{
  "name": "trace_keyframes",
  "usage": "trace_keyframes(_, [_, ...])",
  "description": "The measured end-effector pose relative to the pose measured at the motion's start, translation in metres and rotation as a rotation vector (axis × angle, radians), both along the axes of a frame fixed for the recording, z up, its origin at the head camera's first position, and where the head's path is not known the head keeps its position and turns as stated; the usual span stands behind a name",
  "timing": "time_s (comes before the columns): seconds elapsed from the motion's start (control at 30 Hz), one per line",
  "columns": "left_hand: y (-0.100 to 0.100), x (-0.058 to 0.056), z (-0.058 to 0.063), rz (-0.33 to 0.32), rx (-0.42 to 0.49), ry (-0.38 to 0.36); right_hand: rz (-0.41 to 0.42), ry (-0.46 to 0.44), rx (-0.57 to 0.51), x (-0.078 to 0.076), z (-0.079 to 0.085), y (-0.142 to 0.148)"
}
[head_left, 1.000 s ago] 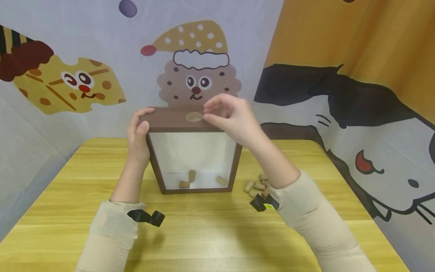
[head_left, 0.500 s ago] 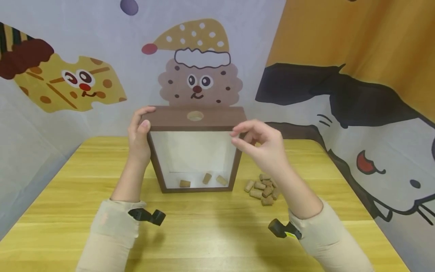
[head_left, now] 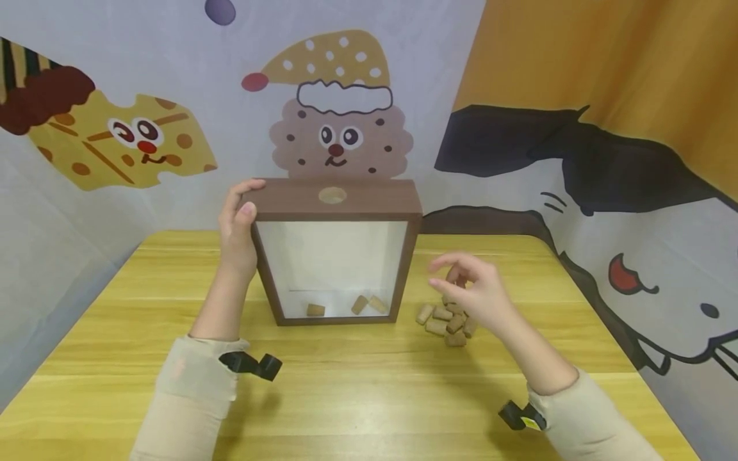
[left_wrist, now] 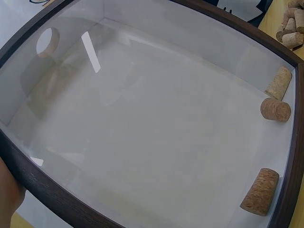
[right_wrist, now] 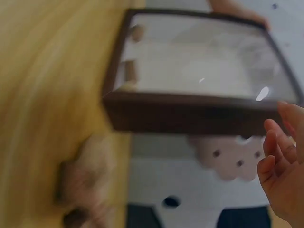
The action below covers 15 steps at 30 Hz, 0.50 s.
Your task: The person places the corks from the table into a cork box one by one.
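A dark brown wooden shadow box (head_left: 375, 203) with a clear front stands upright on the table, a round hole (head_left: 332, 194) in its top. My left hand (head_left: 236, 234) grips its upper left corner, thumb at the front edge. Inside, at the bottom, lie one cork (head_left: 315, 310) on the left and two more, one a darker cork (head_left: 360, 305), on the right. The left wrist view shows these corks (left_wrist: 261, 192) through the pane. My right hand (head_left: 473, 291), fingers loosely bent and holding nothing, is above a pile of corks (head_left: 455, 323) and hides part of it.
The yellow wood-grain table (head_left: 346, 397) extends in front of the box and to both sides. Behind it hangs a cartoon-printed cloth (head_left: 340, 141). A small black camera mount (head_left: 268, 367) juts from the left sleeve, another camera mount (head_left: 513, 415) from the right.
My right hand has moved from beside the hole, right and down, to the cork pile. The cork inside the box tumbled rightward to near another one. My left hand keeps its grip.
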<state>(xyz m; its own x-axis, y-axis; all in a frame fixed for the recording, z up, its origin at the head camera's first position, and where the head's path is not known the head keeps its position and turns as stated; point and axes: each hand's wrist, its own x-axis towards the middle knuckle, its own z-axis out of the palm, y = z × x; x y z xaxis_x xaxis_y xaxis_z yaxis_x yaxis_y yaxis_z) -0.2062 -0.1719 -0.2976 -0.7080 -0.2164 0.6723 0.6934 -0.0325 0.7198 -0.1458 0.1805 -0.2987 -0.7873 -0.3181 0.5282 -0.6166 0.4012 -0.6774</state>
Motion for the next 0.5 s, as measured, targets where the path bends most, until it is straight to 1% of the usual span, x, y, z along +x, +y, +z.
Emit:
trace_keyframes(0.03, [0.0, 0.0, 0.0, 0.002, -0.001, 0.0, -0.005, -0.021, 0.014, -0.002, -0.005, 0.005])
trace_keyframes(0.17, [0.0, 0.0, 0.0, 0.004, 0.001, 0.002, -0.025, -0.099, 0.085, -0.021, -0.037, 0.03])
trace_keyframes(0.23, [0.0, 0.0, 0.0, 0.005, 0.001, 0.004, -0.024, -0.123, 0.117, -0.029, -0.049, 0.04])
trace_keyframes(0.37, [0.0, 0.0, 0.0, 0.005, 0.0, 0.0, -0.033, -0.201, 0.171, -0.044, -0.067, 0.058])
trace_keyframes(0.5, [0.0, 0.0, 0.0, 0.008, -0.003, -0.012, -0.026, -0.265, 0.209, -0.054, -0.079, 0.071])
